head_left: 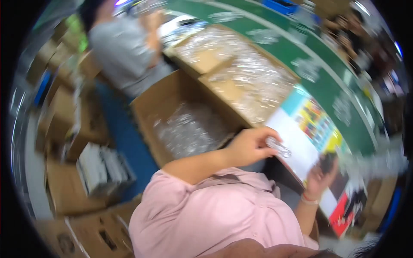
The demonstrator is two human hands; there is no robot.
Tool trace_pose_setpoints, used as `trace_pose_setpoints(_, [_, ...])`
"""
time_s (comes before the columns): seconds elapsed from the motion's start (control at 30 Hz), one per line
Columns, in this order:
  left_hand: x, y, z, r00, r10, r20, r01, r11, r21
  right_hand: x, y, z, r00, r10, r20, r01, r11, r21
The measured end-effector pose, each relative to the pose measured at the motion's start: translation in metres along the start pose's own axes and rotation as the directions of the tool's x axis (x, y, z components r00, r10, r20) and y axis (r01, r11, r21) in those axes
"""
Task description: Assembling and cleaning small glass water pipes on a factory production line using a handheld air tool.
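Between the thumb and fingers of my left hand [254,145] is a small clear plastic piece [280,148], closed on at one end over the near edge of the table. My right hand [319,179], with a band at the wrist, grips a small dark object [328,161]; motion blur hides its exact kind. Under and between both hands lies a white sheet with a colourful printed part [297,133]. Left of my left hand stands an open cardboard box [148,103] with many clear plastic pieces [189,131] inside.
Shallow cardboard trays [206,64] of clear plastic pieces sit on the green table [275,56], and more pieces lie along it. A person in grey [124,51] works at the upper left. Stacked cartons [69,180] fill the left side. A red printed item [342,215] lies at the right.
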State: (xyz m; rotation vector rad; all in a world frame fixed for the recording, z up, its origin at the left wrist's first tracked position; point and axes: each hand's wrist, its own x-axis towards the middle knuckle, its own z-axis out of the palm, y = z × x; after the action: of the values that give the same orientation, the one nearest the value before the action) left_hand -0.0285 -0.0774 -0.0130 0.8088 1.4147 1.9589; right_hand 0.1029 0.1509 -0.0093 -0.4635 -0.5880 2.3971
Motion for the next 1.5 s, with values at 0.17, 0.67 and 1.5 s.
trace_pose_setpoints(0.17, [0.033,0.008,0.028,0.975,0.155,0.159,-0.145,0.987,-0.074,-0.001,-0.013,0.015,0.979,-0.190,-0.079,0.187,0.981,-0.041])
trace_pose_setpoints(0.67, [0.041,-0.030,0.082,0.946,0.281,0.162,-0.248,0.949,-0.193,-0.049,-0.035,0.033,0.756,-0.511,0.408,0.651,0.527,-0.547])
trace_pose_setpoints(1.5, [0.032,-0.031,0.087,0.935,0.326,0.141,-0.284,0.924,-0.257,-0.072,-0.045,0.026,0.694,-0.379,0.612,0.710,0.219,-0.669])
